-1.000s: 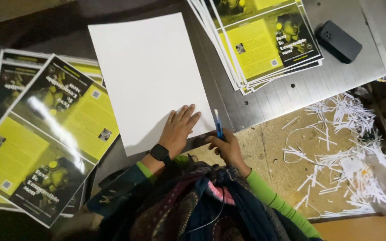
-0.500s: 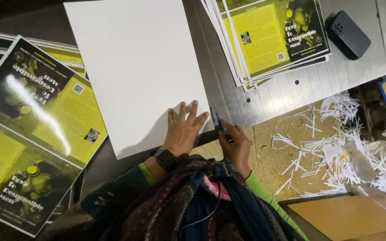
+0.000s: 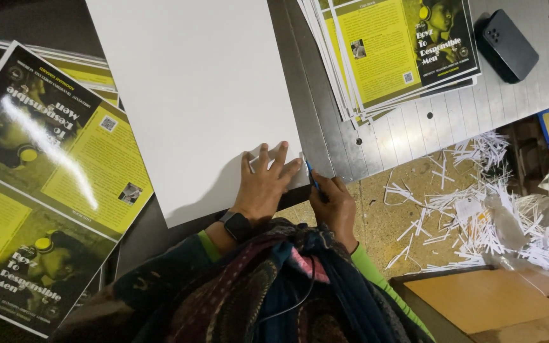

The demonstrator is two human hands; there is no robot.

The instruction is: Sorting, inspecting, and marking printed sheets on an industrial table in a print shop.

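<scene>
Nearest, the left hand (image 3: pixel 263 187) lies flat and unclenched on the white sheet (image 3: pixel 198 95), pinning its near corner. The right hand (image 3: pixel 333 206) is clenched on a blue-handled knife (image 3: pixel 311 178) at the sheet's edge. Cut barely begun. Beyond, printed covers (image 3: pixel 395 51) stacked.

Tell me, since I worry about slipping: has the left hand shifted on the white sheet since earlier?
No. The left hand still presses the same near right corner of the white sheet, fingertips by its right edge.
</scene>
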